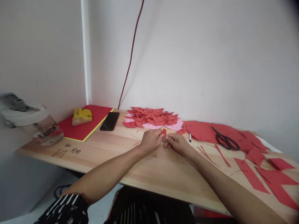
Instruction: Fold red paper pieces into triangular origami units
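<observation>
Near the middle of the wooden table (149, 174), a small folded piece of red paper (164, 132) is pinched between my two hands. My left hand (150, 139) grips its left side with curled fingers. From the right, my right hand (176, 142) pinches its lower edge between thumb and fingertips. The fingers hide part of the paper. Just beyond my hands lies a heap of folded red paper pieces (151, 118), with pink paper ones (153, 126) along its front and sides.
To the right are red paper sheets (201, 130), black scissors (226, 142), a white pen (190, 137) and thin red strips (223, 155). Leftward lie a phone (109, 121), a red sheet (81, 132) with a yellow packet (82, 116), and a water bottle (44, 130). A wall backs the table.
</observation>
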The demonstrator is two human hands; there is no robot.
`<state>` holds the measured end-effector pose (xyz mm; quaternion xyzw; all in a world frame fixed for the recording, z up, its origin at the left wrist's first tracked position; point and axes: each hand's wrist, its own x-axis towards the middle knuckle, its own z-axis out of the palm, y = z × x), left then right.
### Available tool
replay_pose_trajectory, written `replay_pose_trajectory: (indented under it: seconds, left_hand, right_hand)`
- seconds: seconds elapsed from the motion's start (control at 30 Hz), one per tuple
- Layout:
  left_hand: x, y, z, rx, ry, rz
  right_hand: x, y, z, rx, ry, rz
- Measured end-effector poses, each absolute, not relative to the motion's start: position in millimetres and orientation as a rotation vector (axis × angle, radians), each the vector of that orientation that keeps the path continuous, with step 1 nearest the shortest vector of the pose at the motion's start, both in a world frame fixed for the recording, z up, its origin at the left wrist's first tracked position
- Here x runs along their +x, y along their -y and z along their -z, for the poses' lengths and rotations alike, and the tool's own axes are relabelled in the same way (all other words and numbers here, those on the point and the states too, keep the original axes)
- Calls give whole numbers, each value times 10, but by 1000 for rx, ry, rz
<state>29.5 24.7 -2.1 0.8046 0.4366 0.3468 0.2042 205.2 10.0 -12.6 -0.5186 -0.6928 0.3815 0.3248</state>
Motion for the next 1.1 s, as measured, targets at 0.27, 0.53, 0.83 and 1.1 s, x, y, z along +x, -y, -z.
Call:
replay_pose_trajectory:
  seconds: [0.27, 0.53, 0.83, 1.1]
  left_hand:
    - [280, -386, 68, 2018, -1085, -857]
    - [226, -427, 37, 1872, -899, -775]
    - [299, -360, 37, 1869, -933, -873]
    - [286, -396, 79, 1899, -1051, -869]
  right_hand:
    - [2061, -79, 116, -1369, 1814, -999]
    - [2076, -93, 116, -1347, 1854, -996]
    - [1993, -34, 83, -1401, 1872, -863]
    - [2009, -48, 95, -1438, 1866, -863]
